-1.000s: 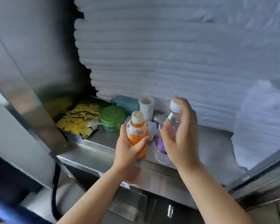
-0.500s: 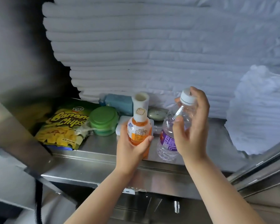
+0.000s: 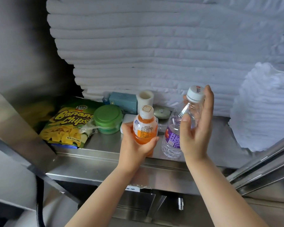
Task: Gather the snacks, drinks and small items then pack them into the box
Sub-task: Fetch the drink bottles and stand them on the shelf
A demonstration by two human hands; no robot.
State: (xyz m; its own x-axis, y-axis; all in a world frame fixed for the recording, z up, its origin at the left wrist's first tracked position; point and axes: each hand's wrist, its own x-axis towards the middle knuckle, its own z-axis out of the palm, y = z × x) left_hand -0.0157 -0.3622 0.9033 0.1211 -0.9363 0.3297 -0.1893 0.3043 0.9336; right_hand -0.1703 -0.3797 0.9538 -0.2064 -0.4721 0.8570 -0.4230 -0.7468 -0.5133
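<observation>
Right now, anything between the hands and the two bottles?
No. The left hand grips the orange drink bottle, the right hand holds the water bottle. The box is not in view.

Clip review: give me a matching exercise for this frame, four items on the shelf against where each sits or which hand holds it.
Things:
1. orange drink bottle
2. water bottle
3. banana chips bag
4. green-lidded container

Places:
A. lying at the left end of the shelf
B. held by the right hand
C. standing just right of the chips bag
D. held by the left hand

Pairs: 1-D, 2-B, 3-A, 4-C.
</observation>
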